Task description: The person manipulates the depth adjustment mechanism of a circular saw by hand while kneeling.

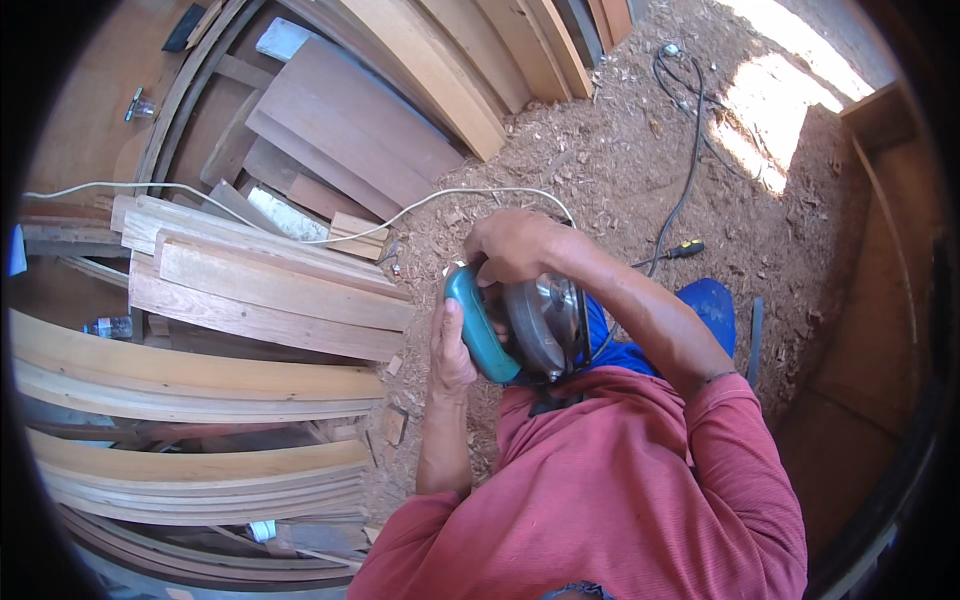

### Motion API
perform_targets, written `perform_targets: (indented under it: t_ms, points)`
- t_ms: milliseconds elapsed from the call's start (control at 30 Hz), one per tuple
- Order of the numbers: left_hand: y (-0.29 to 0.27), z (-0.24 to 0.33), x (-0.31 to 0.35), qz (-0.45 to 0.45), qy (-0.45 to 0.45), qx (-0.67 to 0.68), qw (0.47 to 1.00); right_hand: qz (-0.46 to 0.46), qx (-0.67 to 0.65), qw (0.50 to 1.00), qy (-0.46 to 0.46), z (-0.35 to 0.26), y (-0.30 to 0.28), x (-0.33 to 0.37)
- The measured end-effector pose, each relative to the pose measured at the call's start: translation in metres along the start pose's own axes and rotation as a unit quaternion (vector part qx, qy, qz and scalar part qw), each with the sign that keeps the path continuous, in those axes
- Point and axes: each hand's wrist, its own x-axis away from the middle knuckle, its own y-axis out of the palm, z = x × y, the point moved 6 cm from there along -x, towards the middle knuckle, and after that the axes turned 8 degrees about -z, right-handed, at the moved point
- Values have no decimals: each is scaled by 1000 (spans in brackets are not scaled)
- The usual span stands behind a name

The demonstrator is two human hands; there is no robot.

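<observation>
Close in front of my body, both hands are on a teal power tool (463, 310) with a rounded grey guard and a shiny metal side, much like a circular saw. My left hand (452, 350) is closed along its left side, the thumb lying up against the teal housing. Over the far end of the tool bends my right hand (515, 245), its fingers curled down; what the fingertips touch is hidden. The tool is tilted and hangs over my blue trousers (622, 355). A white cord (470, 190) passes behind my right hand.
Stacked wooden boards (260, 285) and curved pieces (200, 370) fill the left side. Upright planks (470, 110) stand at the back. Shavings cover the floor (600, 170), where a dark cable (692, 150) and a yellow-black tool handle (686, 249) lie. A brown wooden panel (850, 350) borders the right.
</observation>
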Motion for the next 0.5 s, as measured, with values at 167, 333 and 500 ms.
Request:
perform_targets:
  t_ms: [167,333,500]
  points:
    - [27,13,-4,67,15,-58,996,182,78,979,53,-13,-3,39]
    - [43,9,-18,76,70,69,992,256,-50,961,94,-60,44,114]
    - [42,-7,-29,37,24,162,986,223,-61,959,164,-66,67,115]
